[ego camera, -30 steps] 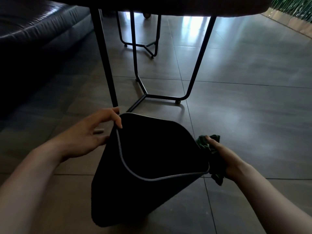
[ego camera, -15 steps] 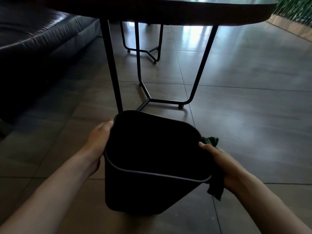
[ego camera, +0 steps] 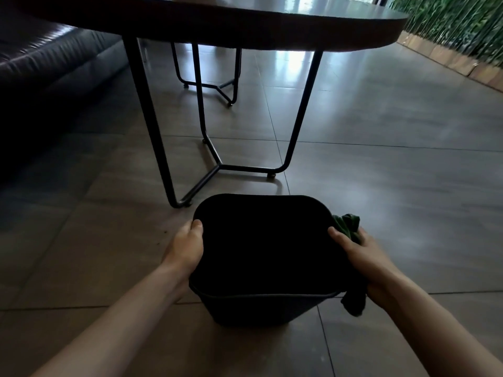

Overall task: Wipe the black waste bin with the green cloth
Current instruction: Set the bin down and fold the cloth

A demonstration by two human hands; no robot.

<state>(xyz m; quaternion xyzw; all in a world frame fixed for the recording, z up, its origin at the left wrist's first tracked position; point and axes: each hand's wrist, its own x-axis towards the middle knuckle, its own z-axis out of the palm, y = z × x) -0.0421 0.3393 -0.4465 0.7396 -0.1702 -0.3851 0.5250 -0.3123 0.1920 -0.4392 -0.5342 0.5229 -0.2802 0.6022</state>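
Tilted on edge a second ago, the black waste bin [ego camera: 268, 257] now stands upright on the tiled floor [ego camera: 381, 164], just in front of a dark table [ego camera: 217, 20] with thin metal legs. Left hand [ego camera: 185, 247] grips the left rim, thumb hooked over it. Right hand [ego camera: 364, 257] presses the green cloth [ego camera: 348, 225] against the right wall — its fingers apparently curled around the fabric, though they are hidden.
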